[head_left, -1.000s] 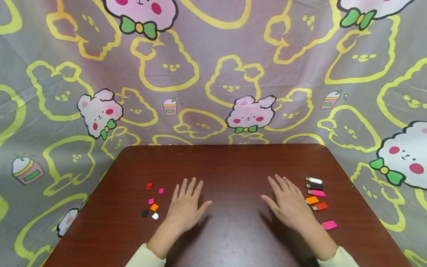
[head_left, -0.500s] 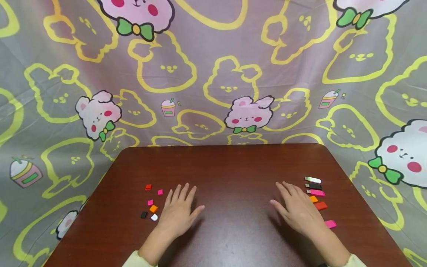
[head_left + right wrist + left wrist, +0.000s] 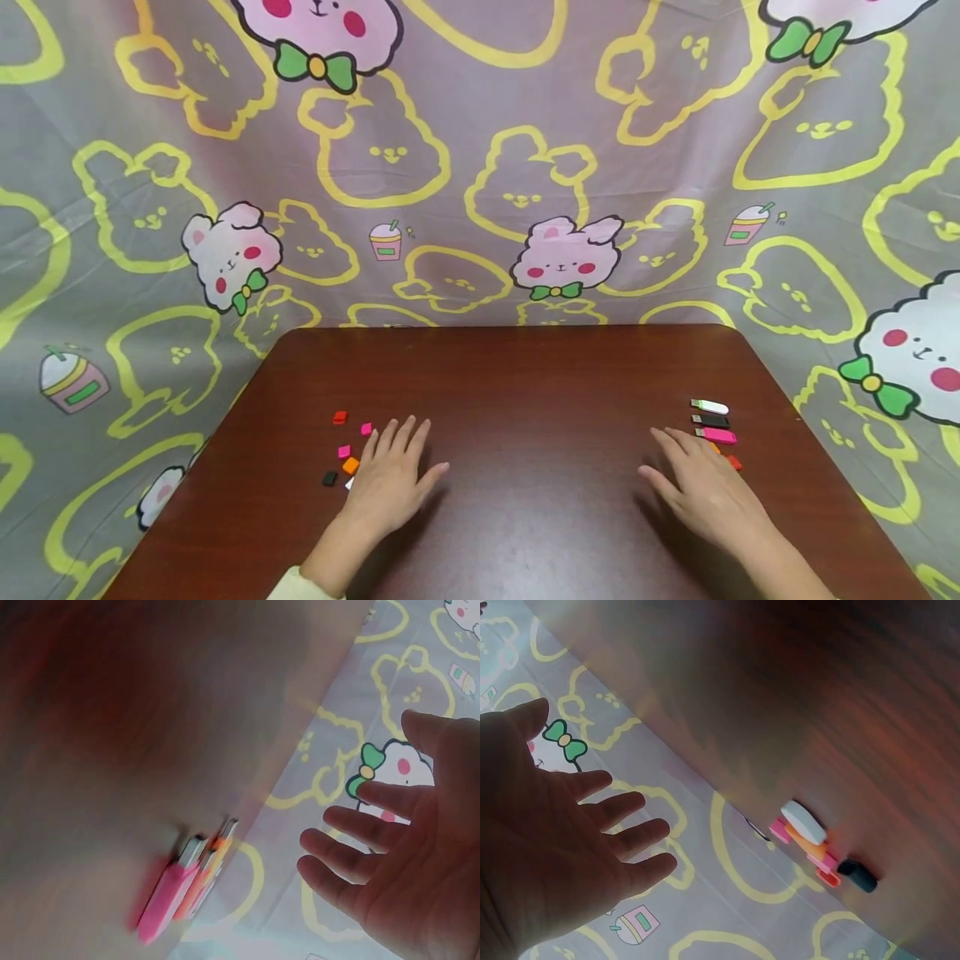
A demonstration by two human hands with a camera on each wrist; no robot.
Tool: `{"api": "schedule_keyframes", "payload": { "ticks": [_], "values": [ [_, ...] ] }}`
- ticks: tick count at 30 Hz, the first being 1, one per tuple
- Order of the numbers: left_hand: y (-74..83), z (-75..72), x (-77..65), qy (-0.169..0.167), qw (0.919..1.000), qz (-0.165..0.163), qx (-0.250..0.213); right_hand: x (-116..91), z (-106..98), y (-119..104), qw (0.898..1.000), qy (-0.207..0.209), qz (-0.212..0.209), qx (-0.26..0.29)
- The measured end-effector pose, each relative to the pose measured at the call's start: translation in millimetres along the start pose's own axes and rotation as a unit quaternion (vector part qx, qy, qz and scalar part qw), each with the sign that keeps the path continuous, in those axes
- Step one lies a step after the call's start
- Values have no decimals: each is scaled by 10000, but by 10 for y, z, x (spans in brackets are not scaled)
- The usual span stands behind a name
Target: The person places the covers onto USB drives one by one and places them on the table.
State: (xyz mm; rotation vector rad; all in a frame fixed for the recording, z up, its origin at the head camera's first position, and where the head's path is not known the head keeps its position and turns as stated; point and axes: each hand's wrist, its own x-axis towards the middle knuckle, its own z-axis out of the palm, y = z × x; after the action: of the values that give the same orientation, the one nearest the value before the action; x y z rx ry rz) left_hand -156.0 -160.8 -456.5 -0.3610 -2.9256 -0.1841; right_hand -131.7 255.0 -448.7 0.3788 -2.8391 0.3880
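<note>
My left hand [image 3: 392, 483] hovers over the table beside several small USB stick caps, fingers extended and holding nothing. The caps are red [image 3: 340, 417], pink [image 3: 366, 429], a second pink [image 3: 344, 452], orange [image 3: 351, 466] and black [image 3: 329, 478]; the white cap [image 3: 805, 821] is partly covered by the hand in the head view. At the right, my right hand [image 3: 708, 492] also has relaxed fingers and holds nothing. Near it lie USB sticks: white [image 3: 709, 407], black [image 3: 710, 421], pink [image 3: 720, 436], plus a partly hidden orange one and red one [image 3: 734, 462].
The dark brown table [image 3: 525, 375] ends at a patterned cloth [image 3: 480, 183] that hangs behind it and along both sides. In the right wrist view, a pink USB stick [image 3: 166, 904] lies closest to the camera, with its metal plug bare.
The hands have drawn apart, the left going left and the right going right, both somewhat nearer the body. My right hand now covers the nearest pink USB stick. Nothing was picked up.
</note>
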Motion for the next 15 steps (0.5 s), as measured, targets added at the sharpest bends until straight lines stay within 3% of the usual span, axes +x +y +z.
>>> {"api": "schedule_keyframes", "payload": {
  "ticks": [15],
  "values": [
    [-247, -1, -35, 54, 9999, -120, 76, -194, -62, 186, 9994, 230, -161, -220]
  ]
}}
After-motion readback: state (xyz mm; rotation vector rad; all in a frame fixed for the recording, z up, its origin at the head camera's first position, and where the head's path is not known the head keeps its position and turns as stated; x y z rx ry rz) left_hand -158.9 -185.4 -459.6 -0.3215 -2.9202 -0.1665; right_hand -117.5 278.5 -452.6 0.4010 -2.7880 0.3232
